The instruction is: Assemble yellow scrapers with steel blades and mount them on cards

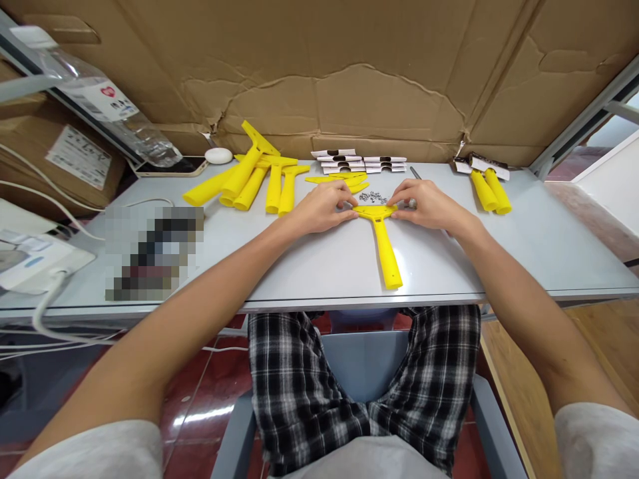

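A yellow T-shaped scraper handle (384, 256) lies on the grey table in front of me, its shaft pointing toward me. My left hand (327, 207) pinches the left end of its wide head between thumb and fingers. At the opposite end, the fingers of my right hand (419, 203) are closed on the head too. A small pile of metal screws (372, 197) sits just behind the head, between my hands. Flat yellow strips (344, 179) lie behind my left hand. A thin dark tool (415, 173), partly hidden, sticks out behind my right hand.
More yellow handles (257, 166) are heaped at the back left. Stacked white-and-black cards (384, 163) stand by the cardboard wall (349, 66). Two yellow handles with cards (489, 189) lie at right. A bottle (110, 100), phone (172, 169), pixelated object (160, 253) and power strip (44, 256) occupy the left.
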`<action>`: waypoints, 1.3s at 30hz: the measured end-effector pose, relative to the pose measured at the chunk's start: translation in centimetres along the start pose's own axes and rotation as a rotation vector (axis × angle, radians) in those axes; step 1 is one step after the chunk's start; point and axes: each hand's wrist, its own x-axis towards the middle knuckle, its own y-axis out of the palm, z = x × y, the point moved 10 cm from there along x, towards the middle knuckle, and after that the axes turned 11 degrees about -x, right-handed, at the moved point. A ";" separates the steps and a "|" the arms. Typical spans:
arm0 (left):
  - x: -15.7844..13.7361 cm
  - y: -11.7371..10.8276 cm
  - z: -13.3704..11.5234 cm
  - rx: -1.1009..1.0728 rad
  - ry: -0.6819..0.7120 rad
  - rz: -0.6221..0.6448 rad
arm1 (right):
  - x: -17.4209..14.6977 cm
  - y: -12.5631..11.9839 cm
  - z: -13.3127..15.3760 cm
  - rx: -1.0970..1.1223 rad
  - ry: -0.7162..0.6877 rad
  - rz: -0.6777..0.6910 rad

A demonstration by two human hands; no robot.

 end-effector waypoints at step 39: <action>0.0 -0.8 -1.0 -0.047 0.056 -0.079 | -0.1 -0.6 0.5 0.049 0.010 -0.058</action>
